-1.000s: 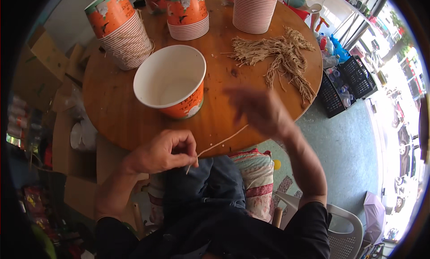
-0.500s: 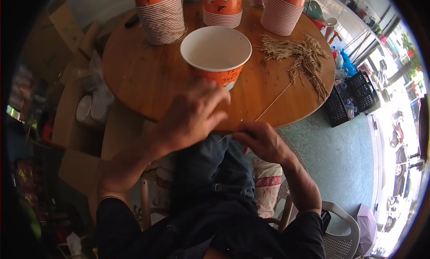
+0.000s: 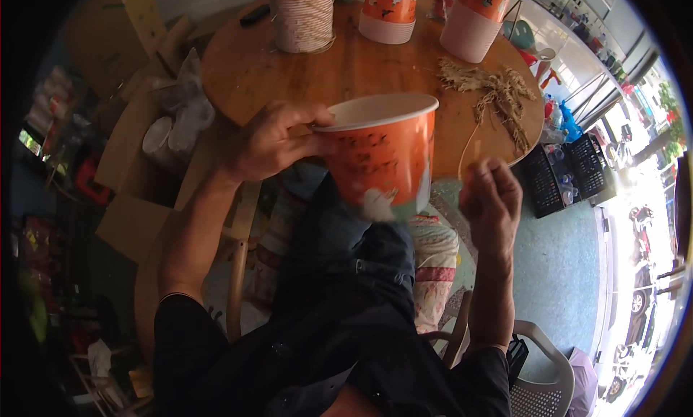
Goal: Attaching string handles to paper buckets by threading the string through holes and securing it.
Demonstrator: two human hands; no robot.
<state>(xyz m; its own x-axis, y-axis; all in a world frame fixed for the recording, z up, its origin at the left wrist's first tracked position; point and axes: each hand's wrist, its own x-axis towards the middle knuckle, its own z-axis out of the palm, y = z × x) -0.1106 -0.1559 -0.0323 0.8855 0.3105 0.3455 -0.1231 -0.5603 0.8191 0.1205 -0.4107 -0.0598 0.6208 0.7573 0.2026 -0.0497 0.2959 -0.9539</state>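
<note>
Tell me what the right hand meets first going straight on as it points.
Probably the string bundle on the table, though depth is unclear; if the right hand is low, the table edge comes first.

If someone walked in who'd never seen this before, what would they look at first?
Probably the big orange bucket in the middle of the picture, held near its rim by the left hand. Next might come the shaggy bundle of tan strings on the right side of the wooden table, above the right hand. Stacks of orange-and-white buckets stand along the table's far side.
</note>
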